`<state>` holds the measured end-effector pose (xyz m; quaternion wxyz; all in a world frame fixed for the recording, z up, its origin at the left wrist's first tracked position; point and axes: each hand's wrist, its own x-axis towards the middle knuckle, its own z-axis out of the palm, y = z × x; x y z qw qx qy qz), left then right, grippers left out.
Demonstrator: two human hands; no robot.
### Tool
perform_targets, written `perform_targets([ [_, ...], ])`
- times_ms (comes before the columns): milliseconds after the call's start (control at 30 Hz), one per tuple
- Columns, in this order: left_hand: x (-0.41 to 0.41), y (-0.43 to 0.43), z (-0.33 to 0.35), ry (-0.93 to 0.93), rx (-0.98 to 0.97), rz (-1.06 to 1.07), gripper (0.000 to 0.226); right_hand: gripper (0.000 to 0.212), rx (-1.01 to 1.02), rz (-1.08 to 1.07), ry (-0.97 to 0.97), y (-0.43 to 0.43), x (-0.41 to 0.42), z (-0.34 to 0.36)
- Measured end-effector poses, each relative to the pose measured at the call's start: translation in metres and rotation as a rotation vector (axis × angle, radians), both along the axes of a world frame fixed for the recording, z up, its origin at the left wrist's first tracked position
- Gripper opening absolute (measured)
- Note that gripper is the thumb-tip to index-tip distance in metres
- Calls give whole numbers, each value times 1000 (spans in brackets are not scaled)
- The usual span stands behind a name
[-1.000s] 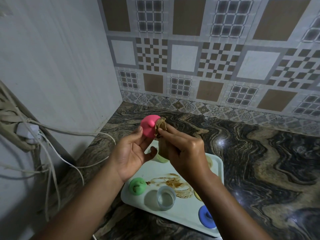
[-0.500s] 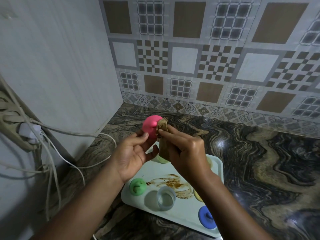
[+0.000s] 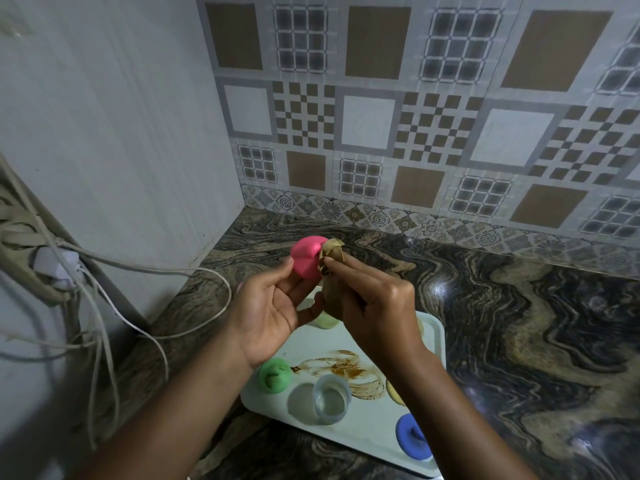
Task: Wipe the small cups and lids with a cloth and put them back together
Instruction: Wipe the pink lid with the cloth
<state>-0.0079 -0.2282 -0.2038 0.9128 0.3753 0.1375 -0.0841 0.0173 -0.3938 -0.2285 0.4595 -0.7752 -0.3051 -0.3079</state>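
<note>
My left hand [image 3: 273, 313] holds a pink lid [image 3: 306, 259] by its edge above the tray. My right hand [image 3: 374, 306] pinches a brown stained cloth [image 3: 331, 255] against the lid's right side. Below on the pale tray [image 3: 434, 341] lie a green lid [image 3: 274, 375], a clear small cup [image 3: 330, 398] standing upright, a blue lid [image 3: 412, 436] near the front edge, and a pale green piece [image 3: 327, 321] partly hidden under my hands. A yellowish piece [image 3: 394, 393] peeks out beside my right forearm. A brown smear [image 3: 343, 370] marks the tray's middle.
The tray sits on a dark marbled counter [image 3: 519, 323] in a corner with tiled walls. At the left a power strip [image 3: 31, 261] with a white plug [image 3: 57, 266] hangs on the wall, and white cables [image 3: 194, 271] loop onto the counter.
Both hands stayed above the tray with the lid and cloth. My left fingers shifted their hold on the pink lid, turning it slightly against the cloth.
</note>
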Motion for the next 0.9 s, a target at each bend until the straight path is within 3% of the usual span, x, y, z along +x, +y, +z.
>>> perform_targets([
  [167, -2, 4, -2, 8, 95, -111, 29, 28, -4, -56, 9, -1, 9, 3],
  [300, -4, -1, -3, -22, 32, -58, 22, 30, -5, -71, -14, 2, 8, 9],
  [467, -6, 3, 2, -26, 28, -38, 31, 33, -42, -17, -20, 5, -7, -1],
  [667, -10, 3, -4, -8, 132, -103, 21, 33, -4, -55, -10, 1, 0, 6],
  [800, -11, 0, 0, -37, 71, -85, 42, 34, -28, -29, -27, 1, -1, 8],
  [900, -8, 5, 2, -23, 49, -64, 40, 36, -44, 0, -13, 0, -9, -4],
])
